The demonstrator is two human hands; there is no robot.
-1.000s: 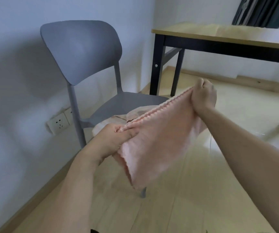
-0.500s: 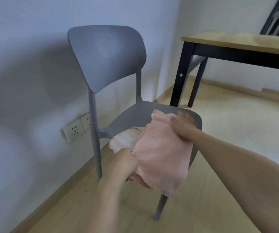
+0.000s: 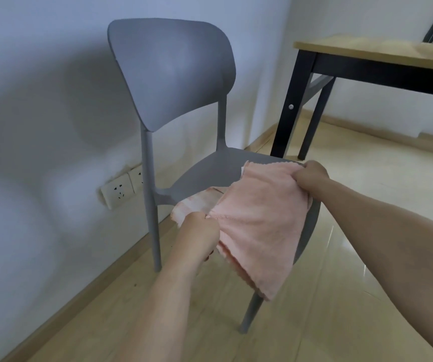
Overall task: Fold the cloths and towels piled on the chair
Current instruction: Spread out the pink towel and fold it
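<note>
**Head view: one pink towel held taut over the chair seat, a second cloth waiting beneath**

The pink towel [image 3: 259, 220] hangs stretched between two hands above the front of the grey chair [image 3: 173, 74], its lower corner drooping past the seat edge toward the floor. It looks doubled over, with layered edges showing along the lower left side. The left hand [image 3: 197, 233] pinches the near corner with curled fingers; the right hand [image 3: 312, 173] grips the far corner the same way. Holding two corners apart keeps the fabric flat and the edges lined up, which I judge is the set-up for the next fold or for laying it down on the seat.

Under the towel, a paler striped cloth [image 3: 197, 205] lies on the seat's left front, partly covered, probably still waiting its turn.

Count: two cloths visible, one in hand and one on the seat; whether more lie hidden below cannot be told. One chair, two hands. Beyond, a double wall socket [image 3: 124, 188] sits low on the wall, and one wooden-topped counter [image 3: 377, 52] with black legs stands to the right on the pale floor [image 3: 353, 257].
</note>
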